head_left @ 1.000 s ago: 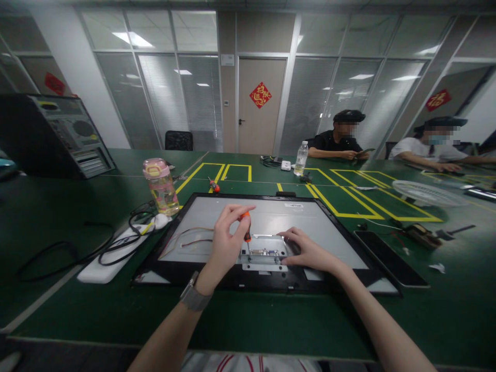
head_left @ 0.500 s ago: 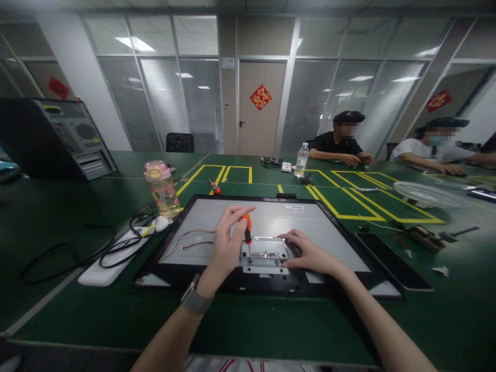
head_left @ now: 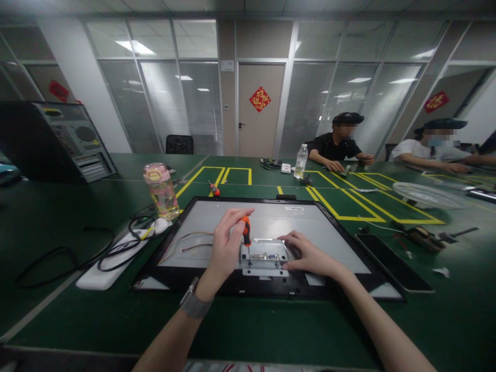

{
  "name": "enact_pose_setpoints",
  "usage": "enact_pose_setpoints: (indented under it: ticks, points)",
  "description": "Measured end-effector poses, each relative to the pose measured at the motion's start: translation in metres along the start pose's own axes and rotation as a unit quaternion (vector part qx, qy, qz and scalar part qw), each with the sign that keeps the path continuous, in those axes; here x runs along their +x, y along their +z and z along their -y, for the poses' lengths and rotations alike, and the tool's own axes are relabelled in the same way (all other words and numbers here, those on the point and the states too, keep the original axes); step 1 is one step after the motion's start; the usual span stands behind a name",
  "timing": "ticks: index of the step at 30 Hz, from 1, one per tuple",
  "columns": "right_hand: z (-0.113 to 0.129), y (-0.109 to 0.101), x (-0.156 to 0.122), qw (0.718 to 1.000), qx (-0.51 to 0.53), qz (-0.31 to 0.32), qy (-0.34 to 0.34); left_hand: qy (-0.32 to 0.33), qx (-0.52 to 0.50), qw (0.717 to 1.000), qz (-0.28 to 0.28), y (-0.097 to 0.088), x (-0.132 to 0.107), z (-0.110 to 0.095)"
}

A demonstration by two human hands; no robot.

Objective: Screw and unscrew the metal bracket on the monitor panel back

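Note:
My left hand (head_left: 229, 238) is closed round an orange and black screwdriver (head_left: 246, 230), held upright with its tip down at the near left of a metal bracket (head_left: 265, 272). That bracket, with a row of ports on it, sits on the silver back of a monitor panel (head_left: 205, 212) lying flat in its black frame. My right hand (head_left: 308, 253) rests at the bracket's right side, thumb and fingers curved along its edge, gripping it. Thin wires (head_left: 186, 236) run over the panel left of my left hand.
Left of the panel are a white power strip (head_left: 96, 271) with black cables and a pink-lidded bottle (head_left: 160, 191). A red screwdriver (head_left: 214, 190) lies beyond it. On the right lies a black phone-like slab (head_left: 393, 262). Two people sit across the table.
My hands stay in place at the bracket, with the screwdriver leaning almost the same way. Across the table, the person in black has moved their hands apart.

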State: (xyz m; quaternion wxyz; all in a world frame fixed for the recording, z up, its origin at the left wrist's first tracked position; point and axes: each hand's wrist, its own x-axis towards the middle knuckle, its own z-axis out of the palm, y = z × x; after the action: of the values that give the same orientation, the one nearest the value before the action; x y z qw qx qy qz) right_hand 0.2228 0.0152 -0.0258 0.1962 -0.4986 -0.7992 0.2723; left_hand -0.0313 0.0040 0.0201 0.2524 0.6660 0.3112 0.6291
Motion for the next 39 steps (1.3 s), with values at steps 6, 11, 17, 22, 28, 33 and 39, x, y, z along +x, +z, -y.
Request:
enact_pose_setpoints:
  ticks: [6,11,17,22,28,33,39]
  points:
    - [0.0,-0.0001,0.0003,1.0,-0.002,0.001,0.001,0.006,0.009,1.0,-0.002,0.0003,0.0003,0.0008]
    - [-0.0003,0.0001,0.0008,1.0,-0.004,0.0,0.0,0.015,0.017,1.0,-0.001,-0.0008,-0.0004,0.0011]
    - [-0.0004,0.0,0.0005,1.0,-0.003,-0.001,0.0,-0.015,-0.008,1.0,-0.005,-0.0002,-0.0002,0.0002]
    - [0.0007,0.0,0.0,1.0,-0.005,0.0,0.002,0.006,0.022,1.0,-0.018,0.0016,-0.0001,0.0014]
    - [0.0004,0.0003,0.0014,1.0,-0.006,0.004,0.002,0.0,0.014,1.0,-0.012,0.0005,-0.0003,0.001]
    - [-0.0004,0.0007,0.0013,1.0,-0.003,0.0,0.001,0.015,0.029,0.999,-0.022,0.0005,-0.0007,0.0022]
    - [0.0022,0.0001,0.0006,1.0,0.001,-0.001,0.001,0.033,0.043,0.998,-0.027,0.0021,-0.0008,0.0041]
